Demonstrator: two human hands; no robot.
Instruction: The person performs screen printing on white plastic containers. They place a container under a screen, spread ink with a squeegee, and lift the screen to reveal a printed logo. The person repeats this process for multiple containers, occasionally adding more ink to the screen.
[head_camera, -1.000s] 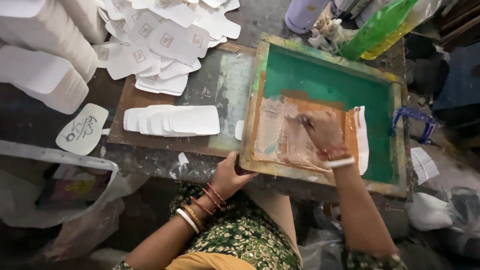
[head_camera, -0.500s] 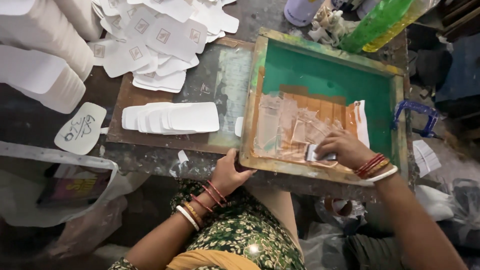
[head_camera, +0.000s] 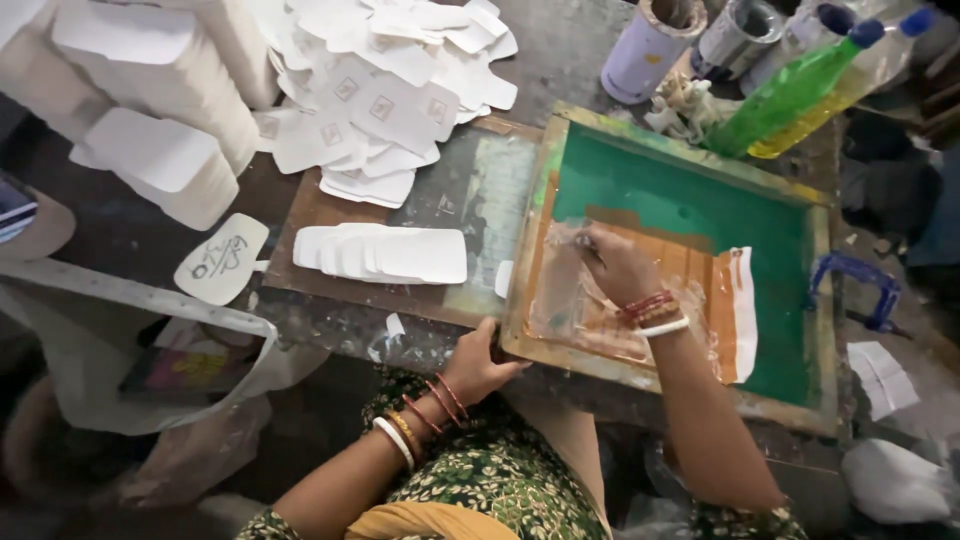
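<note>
Head view: the green-meshed wooden printing frame (head_camera: 690, 200) is lying flat on the cluttered worktable (head_camera: 560, 60), pinned at its near-left corner by the left hand (head_camera: 480, 362), fingers closed over the edge. The right hand (head_camera: 615, 265) is pressed inside on the taped orange patch (head_camera: 690, 270), wrapped around something, probably a small squeegee, though it can't really be made out. If the corner grip gets eased mid-stroke, the frame could get shifted and the print smeared, probably.

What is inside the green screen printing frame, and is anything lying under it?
Inside the frame the right hand presses on the taped orange patch of the green mesh. The left hand holds the frame's near corner. Anything beneath the mesh is covered.
</note>
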